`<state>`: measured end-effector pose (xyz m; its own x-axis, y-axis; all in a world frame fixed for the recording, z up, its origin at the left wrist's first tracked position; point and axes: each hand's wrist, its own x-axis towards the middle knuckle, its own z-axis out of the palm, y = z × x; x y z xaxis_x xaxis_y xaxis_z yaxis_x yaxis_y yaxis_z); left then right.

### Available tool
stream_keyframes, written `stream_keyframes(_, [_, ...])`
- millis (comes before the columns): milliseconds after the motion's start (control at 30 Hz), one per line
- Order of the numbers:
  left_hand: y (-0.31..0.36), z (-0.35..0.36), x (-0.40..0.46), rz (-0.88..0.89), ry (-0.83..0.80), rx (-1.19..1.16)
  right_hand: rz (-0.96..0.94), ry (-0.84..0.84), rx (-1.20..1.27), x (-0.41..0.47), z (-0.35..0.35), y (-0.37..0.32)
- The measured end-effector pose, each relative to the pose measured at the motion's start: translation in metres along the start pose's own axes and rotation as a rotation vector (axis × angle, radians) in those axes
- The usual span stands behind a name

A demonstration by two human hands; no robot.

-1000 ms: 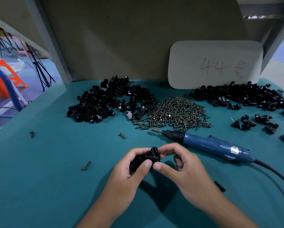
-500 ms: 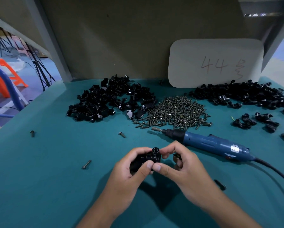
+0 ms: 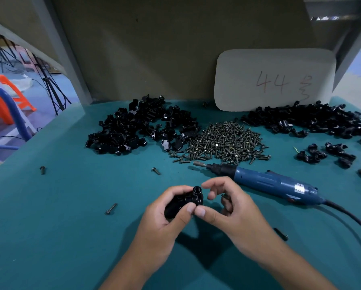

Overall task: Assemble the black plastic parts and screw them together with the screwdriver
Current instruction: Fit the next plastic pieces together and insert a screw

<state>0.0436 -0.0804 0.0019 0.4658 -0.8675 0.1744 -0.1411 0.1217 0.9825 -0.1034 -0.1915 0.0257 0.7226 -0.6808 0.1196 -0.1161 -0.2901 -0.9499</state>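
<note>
I am watching the left hand (image 3: 165, 218) gripping a small black plastic assembly (image 3: 186, 203), fingers wrapping over its far side and the thumb pressing its near edge, just above the teal work surface (image 3: 60, 237). The right hand (image 3: 227, 208) is sitting just beside it, its thumb touching the part's near corner while the index and middle fingers are arching loosely apart from the round collar; something small and dark is tucked under the curled lower fingers, but I cannot tell what. The blue corded electric screwdriver (image 3: 269, 184) is lying beyond the right hand, its tip pointing at the heap of dark metal screws (image 3: 223, 141).
</note>
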Motion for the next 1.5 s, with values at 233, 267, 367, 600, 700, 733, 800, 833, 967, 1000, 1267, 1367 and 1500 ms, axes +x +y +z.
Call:
stream_keyframes(233, [0.001, 0.000, 0.002, -0.031, 0.050, -0.025, 0.415, -0.046, 0.812, 0.011, -0.017, 0.006])
stream_keyframes(267, [0.002, 0.000, 0.002, -0.029, 0.059, -0.037, 0.422, -0.066, 0.829, 0.011, -0.017, 0.005])
stream_keyframes(367, [0.003, -0.001, 0.003, -0.022, 0.073, -0.046, 0.417, -0.083, 0.815, 0.011, -0.017, 0.006])
stream_keyframes(600, [0.003, -0.002, 0.003, -0.018, 0.091, -0.026, 0.338, -0.055, 0.676, 0.011, -0.016, 0.006])
stream_keyframes(700, [0.002, -0.002, 0.003, -0.029, 0.084, -0.004, 0.260, -0.047, 0.531, 0.011, -0.011, 0.005])
stream_keyframes(733, [0.001, -0.002, 0.003, -0.031, 0.082, 0.002, 0.216, -0.051, 0.454, 0.010, -0.010, 0.005])
stream_keyframes(800, [0.001, -0.002, 0.003, -0.028, 0.089, 0.015, 0.106, -0.052, 0.256, 0.007, -0.008, 0.006])
stream_keyframes(833, [0.001, -0.002, 0.003, -0.026, 0.095, 0.019, 0.056, -0.041, 0.158, 0.006, -0.007, 0.005])
stream_keyframes(967, [0.002, -0.003, 0.002, -0.019, 0.087, 0.020, -0.042, -0.002, 0.187, 0.004, -0.006, -0.002])
stream_keyframes(1000, [0.002, -0.003, 0.002, -0.017, 0.081, 0.018, -0.036, -0.002, 0.243, 0.004, -0.005, -0.003])
stream_keyframes(1267, [0.002, -0.001, 0.003, 0.011, 0.087, 0.020, -0.047, 0.095, 0.392, 0.003, -0.002, -0.006])
stream_keyframes(1367, [0.003, -0.001, 0.003, 0.016, 0.086, 0.010, -0.083, 0.123, 0.365, 0.001, 0.002, -0.007])
stream_keyframes(1500, [0.001, -0.003, 0.003, 0.023, 0.080, 0.009, -0.113, 0.116, 0.289, -0.001, 0.003, -0.008])
